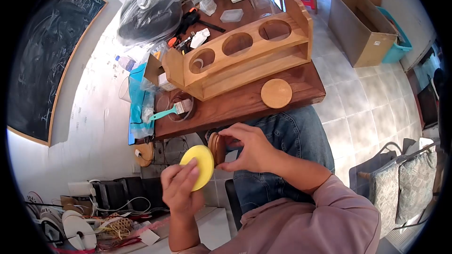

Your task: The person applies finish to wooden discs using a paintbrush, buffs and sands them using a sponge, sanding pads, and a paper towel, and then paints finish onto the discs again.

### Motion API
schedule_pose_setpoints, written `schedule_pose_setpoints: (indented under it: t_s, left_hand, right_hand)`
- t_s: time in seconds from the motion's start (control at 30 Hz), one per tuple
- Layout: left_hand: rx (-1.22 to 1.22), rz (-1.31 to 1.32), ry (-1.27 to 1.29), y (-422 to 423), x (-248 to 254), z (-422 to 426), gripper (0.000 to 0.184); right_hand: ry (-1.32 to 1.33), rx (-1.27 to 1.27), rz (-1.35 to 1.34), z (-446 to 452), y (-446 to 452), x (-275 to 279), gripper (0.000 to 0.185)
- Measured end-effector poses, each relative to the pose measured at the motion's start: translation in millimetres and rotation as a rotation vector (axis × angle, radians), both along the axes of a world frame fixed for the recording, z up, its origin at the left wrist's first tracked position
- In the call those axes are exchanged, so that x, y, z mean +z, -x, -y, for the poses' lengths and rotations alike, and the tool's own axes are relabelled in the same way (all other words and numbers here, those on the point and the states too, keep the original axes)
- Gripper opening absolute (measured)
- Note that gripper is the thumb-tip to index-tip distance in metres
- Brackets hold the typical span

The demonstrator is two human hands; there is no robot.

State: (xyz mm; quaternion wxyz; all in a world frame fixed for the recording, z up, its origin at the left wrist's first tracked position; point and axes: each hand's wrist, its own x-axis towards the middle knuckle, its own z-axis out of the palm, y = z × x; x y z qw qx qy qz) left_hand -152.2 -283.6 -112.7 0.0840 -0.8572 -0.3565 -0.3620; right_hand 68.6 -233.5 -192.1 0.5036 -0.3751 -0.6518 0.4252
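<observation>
Head view: left hand (178, 186) gripping yellow disc (199, 167), fingers lying across its face. Right hand (252, 148) pinching wooden disc (217, 149) near its rim, seemingly leaving its flat side free. Both discs tilting up beside the bench (249, 108). Round wooden piece (276, 93) lying flat near the rack (245, 47), probably for easy reach. Left thumb hiding behind yellow; wooden disc showing mostly edge, one layer or two unclear. Contact between discs: can't tell.

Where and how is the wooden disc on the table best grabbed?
I'd pinch the disc by its rim, thumb and fingers on opposite sides, coming down from the near side: it is round, lies flat near the edge of the table, and the rack stands beyond it.
</observation>
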Motion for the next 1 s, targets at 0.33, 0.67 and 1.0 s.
schedule_pose_setpoints:
  t_s: [0.33,0.67,1.0]
  left_hand:
    - [-0.074,-0.037,-0.030,15.3,-6.8,6.3,0.034]
    - [-0.204,-0.249,0.006,22.6,11.1,3.5,0.025]
    - [-0.242,-0.285,0.033,24.5,1.9,7.4,0.020]
  right_hand:
    - [0.496,0.325,-0.427,-23.4,10.1,-34.2,0.065]
    - [0.509,0.384,-0.411,-23.0,12.9,-38.5,0.060]
    - [0.810,0.565,-0.683,-23.7,14.5,-40.2,0.047]
